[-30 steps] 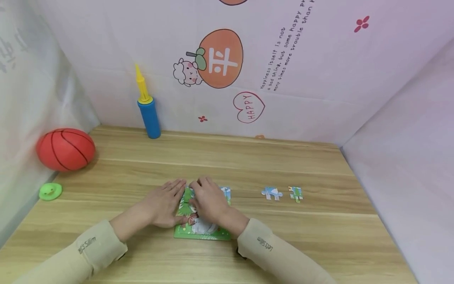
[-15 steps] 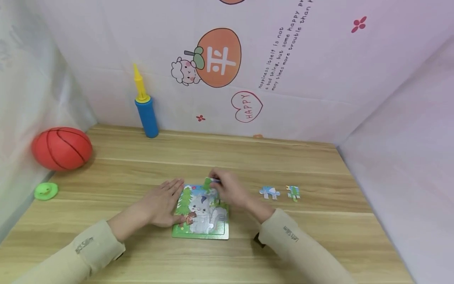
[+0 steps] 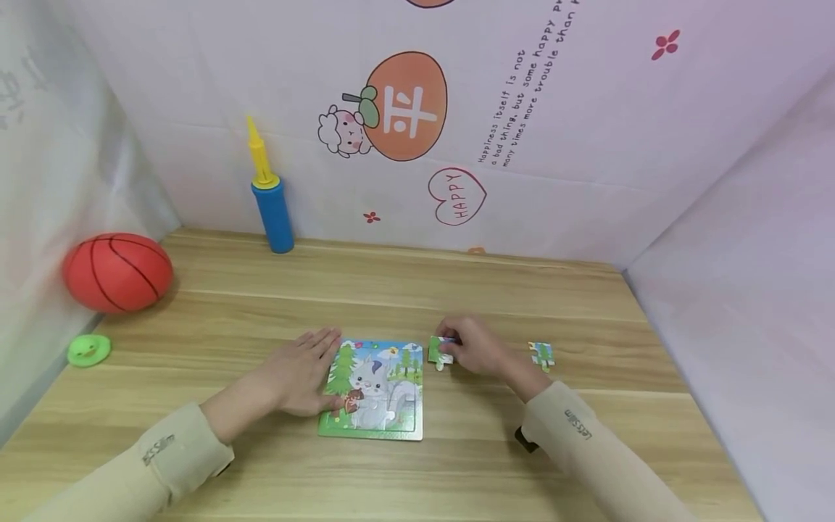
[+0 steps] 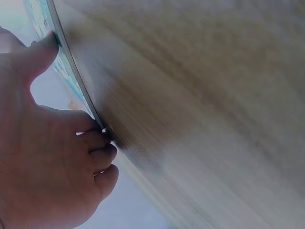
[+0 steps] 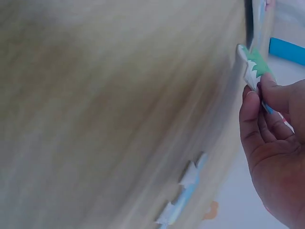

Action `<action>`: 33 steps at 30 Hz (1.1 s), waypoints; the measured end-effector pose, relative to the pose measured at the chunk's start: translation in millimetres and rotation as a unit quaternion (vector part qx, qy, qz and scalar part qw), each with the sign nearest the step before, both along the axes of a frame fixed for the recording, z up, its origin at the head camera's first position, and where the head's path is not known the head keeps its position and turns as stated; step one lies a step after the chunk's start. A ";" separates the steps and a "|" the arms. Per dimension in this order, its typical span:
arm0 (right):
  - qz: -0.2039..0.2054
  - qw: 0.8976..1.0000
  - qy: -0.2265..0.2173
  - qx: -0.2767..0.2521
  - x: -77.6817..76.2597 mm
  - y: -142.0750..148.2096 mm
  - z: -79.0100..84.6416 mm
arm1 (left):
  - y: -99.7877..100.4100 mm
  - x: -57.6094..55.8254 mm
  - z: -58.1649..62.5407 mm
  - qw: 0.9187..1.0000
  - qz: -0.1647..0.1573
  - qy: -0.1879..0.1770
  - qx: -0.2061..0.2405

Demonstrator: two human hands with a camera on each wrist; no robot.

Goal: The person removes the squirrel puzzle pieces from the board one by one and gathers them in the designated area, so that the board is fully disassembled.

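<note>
A square jigsaw puzzle (image 3: 385,428) with a grey squirrel picture and green border lies flat on the table. My left hand (image 3: 290,377) rests along its left side, fingers extended and thumb on the picture. In the left wrist view, the left hand's fingertips (image 4: 107,155) are right at the board's edge. Just right of the board, my right hand (image 3: 476,348) pinches a green and white puzzle piece (image 3: 438,351) between thumb and fingers; the right wrist view shows this puzzle piece (image 5: 255,64) tilted. A blue puzzle piece (image 5: 178,200) lies nearby, hidden behind the right hand in the head view.
Another puzzle piece (image 3: 541,354) lies to the right on the wooden table (image 3: 391,290). On the left are a red ball (image 3: 117,272) and a green duck toy (image 3: 89,350). A blue and yellow hand pump (image 3: 272,210) stands upright against the back wall.
My right hand has moved right, from over the puzzle to beside it, carrying the green and white puzzle piece. The left hand has stayed in place.
</note>
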State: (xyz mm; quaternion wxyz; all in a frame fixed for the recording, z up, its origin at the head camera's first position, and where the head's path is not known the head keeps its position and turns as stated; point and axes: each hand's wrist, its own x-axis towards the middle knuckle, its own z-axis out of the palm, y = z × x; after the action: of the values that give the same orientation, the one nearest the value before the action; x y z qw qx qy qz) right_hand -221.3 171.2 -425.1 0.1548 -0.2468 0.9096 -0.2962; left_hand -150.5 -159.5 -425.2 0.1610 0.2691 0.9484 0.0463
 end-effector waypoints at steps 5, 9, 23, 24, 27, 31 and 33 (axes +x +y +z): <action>0.003 0.999 0.029 0.022 -2.6 0.3 -9.9 | 1.6 0.2 -2.1 1.000 0.001 -0.001 -0.003; 0.012 0.997 0.058 0.049 -3.1 -1.2 -13.7 | 2.4 1.8 -2.6 1.000 0.000 0.001 -0.003; 0.024 0.983 0.150 0.099 2.7 -9.3 -17.0 | 4.6 0.4 -3.1 1.000 0.004 0.012 -0.012; 0.022 0.982 0.160 0.101 3.8 -10.4 -17.4 | 4.9 0.3 -3.4 1.000 0.005 0.015 -0.015; 0.017 0.972 0.205 0.111 9.0 -15.4 -18.7 | 6.5 1.0 -3.1 0.999 0.004 0.027 -0.025; 0.029 0.955 0.273 0.114 21.8 -28.1 -18.4 | 10.0 3.9 -0.3 0.998 -0.021 0.052 -0.024; 0.048 0.953 0.279 0.108 31.1 -35.7 -15.7 | 12.5 5.4 1.5 0.997 -0.041 0.067 -0.018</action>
State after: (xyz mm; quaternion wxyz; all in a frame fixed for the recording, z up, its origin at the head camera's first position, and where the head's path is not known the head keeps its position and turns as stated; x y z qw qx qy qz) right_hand -190.2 135.5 -440.7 -0.0657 -0.3453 0.9300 -0.1078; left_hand -145.0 -146.9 -423.6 0.1033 0.3077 0.9459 0.0041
